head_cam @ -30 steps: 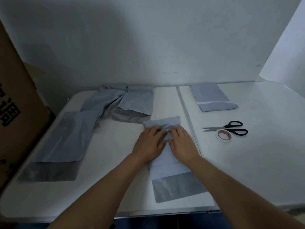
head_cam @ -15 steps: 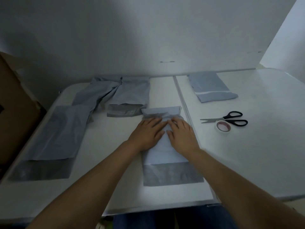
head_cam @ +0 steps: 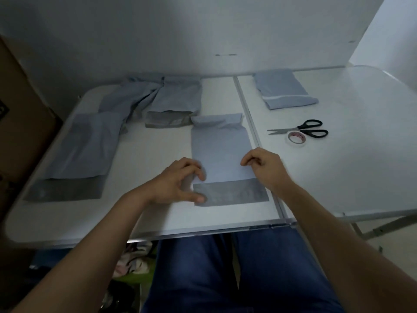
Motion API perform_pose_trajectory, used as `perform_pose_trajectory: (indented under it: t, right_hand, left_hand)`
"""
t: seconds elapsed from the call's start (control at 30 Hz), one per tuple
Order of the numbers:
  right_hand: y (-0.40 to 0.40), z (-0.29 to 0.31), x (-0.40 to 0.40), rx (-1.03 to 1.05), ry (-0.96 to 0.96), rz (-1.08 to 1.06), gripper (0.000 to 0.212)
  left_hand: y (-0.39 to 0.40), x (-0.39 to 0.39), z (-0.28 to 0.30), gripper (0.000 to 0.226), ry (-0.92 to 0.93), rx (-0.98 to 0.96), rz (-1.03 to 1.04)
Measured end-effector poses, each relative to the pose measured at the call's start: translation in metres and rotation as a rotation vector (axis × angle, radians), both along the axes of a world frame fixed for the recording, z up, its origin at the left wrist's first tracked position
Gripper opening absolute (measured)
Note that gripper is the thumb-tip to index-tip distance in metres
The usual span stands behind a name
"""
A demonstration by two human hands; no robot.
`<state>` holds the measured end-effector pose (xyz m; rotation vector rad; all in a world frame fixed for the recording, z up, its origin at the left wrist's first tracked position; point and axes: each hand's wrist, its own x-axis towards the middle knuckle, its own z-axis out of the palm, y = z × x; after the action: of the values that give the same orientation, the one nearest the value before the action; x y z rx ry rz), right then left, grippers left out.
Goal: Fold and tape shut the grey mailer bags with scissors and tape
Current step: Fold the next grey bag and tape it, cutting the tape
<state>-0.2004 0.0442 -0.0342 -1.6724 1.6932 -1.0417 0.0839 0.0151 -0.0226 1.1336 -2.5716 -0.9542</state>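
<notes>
Folding was in hand: left hand [head_cam: 178, 179] and right hand [head_cam: 262, 163], fingers curled, pinched the centre-frame mailer bag [head_cam: 222, 154] (far end already rolled); next likely folding its dark flap [head_cam: 232, 193].

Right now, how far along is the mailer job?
Done: one folded mailer with a pale strip across it lies at the far right. In hand: the centre mailer has its far end rolled over; the left hand and right hand pinch its side edges near the dark flap. Left: taping it, the scissors and tape roll lie untouched, then the unfolded mailers on the left.
</notes>
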Motion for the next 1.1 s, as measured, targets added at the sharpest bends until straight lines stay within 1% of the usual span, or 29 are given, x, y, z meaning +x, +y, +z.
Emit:
perform_pose_trajectory:
  t: [0.07,0.13,0.23,0.3,0.33,0.4,0.47,0.5,0.53,0.57,0.63,0.67,0.7,0.77,0.8,0.83,0.9,0.93,1.03,1.1]
  right_hand:
    - [0.011,0.0,-0.007,-0.019,0.009,0.035,0.041]
    - [0.02,-0.001,-0.014,-0.051,0.028,0.091,0.048]
    - [0.029,-0.003,-0.021,-0.011,0.044,0.122,0.064]
    - [0.033,-0.003,-0.024,0.036,0.062,0.143,0.072]
    - [0.034,-0.003,-0.027,0.069,0.076,0.161,0.073]
    - [0.037,0.003,-0.03,0.155,0.104,0.194,0.063]
    - [0.038,0.01,-0.031,0.221,0.065,0.211,0.05]
    - [0.037,0.011,-0.028,0.237,0.019,0.194,0.048]
    - [0.036,0.012,-0.025,0.232,-0.024,0.151,0.045]
    - [0.034,0.01,-0.021,0.214,-0.065,0.088,0.037]
    - [0.029,0.005,-0.011,0.134,-0.123,-0.073,0.014]
    - [0.026,0.004,-0.008,0.104,-0.122,-0.138,0.003]
    - [0.023,0.001,-0.005,0.079,-0.099,-0.178,0.014]
    - [0.019,-0.003,-0.001,0.07,-0.051,-0.219,0.033]
    - [0.017,-0.004,0.001,0.062,-0.033,-0.238,0.035]
    - [0.015,-0.004,0.004,0.056,-0.021,-0.253,0.033]
    - [0.013,-0.006,0.008,0.05,0.007,-0.284,0.023]
    - [0.012,-0.006,0.011,0.039,0.026,-0.294,0.022]
    - [0.014,-0.01,0.014,-0.028,0.072,-0.303,0.034]
    - [0.015,-0.011,0.014,-0.06,0.099,-0.304,0.041]
  left_hand:
    - [0.005,0.002,0.0,0.042,0.018,0.007,0.004]
    - [0.007,0.001,-0.002,0.034,0.089,-0.016,0.035]
    - [0.011,-0.004,-0.006,0.016,0.171,-0.073,0.133]
    - [0.014,-0.008,-0.005,0.003,0.229,-0.022,0.251]
    - [0.015,-0.01,-0.003,0.005,0.269,0.032,0.309]
    - [0.015,-0.012,0.002,0.016,0.335,0.139,0.419]
    - [0.013,-0.016,0.007,0.026,0.336,0.148,0.492]
    - [0.012,-0.019,0.008,0.029,0.328,0.141,0.516]
    - [0.012,-0.022,0.01,0.032,0.323,0.136,0.535]
    - [0.011,-0.024,0.012,0.037,0.327,0.145,0.552]
    - [0.012,-0.024,0.018,0.049,0.354,0.214,0.557]
    - [0.013,-0.022,0.021,0.053,0.351,0.247,0.536]
    - [0.014,-0.019,0.023,0.053,0.333,0.257,0.5]
    - [0.016,-0.015,0.023,0.041,0.29,0.261,0.443]
    - [0.016,-0.014,0.021,0.037,0.283,0.255,0.449]
    - [0.015,-0.015,0.019,0.036,0.291,0.242,0.484]
    - [0.015,-0.022,0.015,0.031,0.313,0.197,0.599]
    - [0.016,-0.027,0.013,0.029,0.322,0.171,0.654]
    - [0.021,-0.038,0.01,0.03,0.35,0.095,0.779]
    - [0.026,-0.043,0.007,0.026,0.344,0.043,0.798]
